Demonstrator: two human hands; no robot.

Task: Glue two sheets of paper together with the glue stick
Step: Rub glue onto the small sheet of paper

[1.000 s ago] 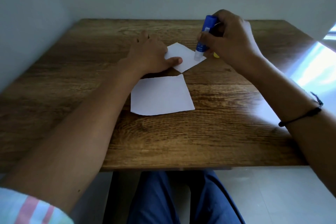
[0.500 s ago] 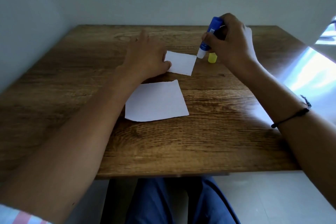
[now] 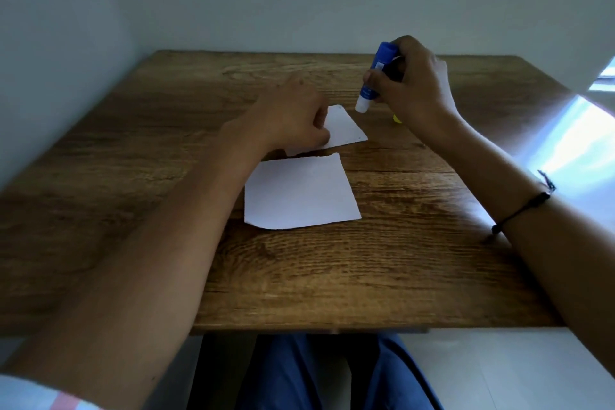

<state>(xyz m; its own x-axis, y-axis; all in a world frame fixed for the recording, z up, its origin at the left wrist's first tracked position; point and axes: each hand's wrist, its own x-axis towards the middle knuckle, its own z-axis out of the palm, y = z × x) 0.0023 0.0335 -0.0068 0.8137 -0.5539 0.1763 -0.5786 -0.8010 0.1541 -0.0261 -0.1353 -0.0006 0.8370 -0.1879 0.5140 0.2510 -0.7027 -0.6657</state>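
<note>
Two white paper sheets lie on the wooden table (image 3: 382, 270). The nearer sheet (image 3: 299, 193) lies flat and untouched. My left hand (image 3: 293, 120) pinches the far sheet (image 3: 344, 128) at its left side and covers part of it. My right hand (image 3: 416, 90) grips the blue glue stick (image 3: 374, 76), white tip pointing down, just above and to the right of the far sheet's upper corner, not touching it.
The yellow cap (image 3: 397, 119) peeks out from under my right hand on the table. Grey walls close the table at the back and left. Bright window light falls across the table's right edge. My knees show below the front edge.
The glue stick's tip left the far sheet and rose off to its right. My left hand turned the far sheet under its fingers. The camera tilted, so everything sits lower in view.
</note>
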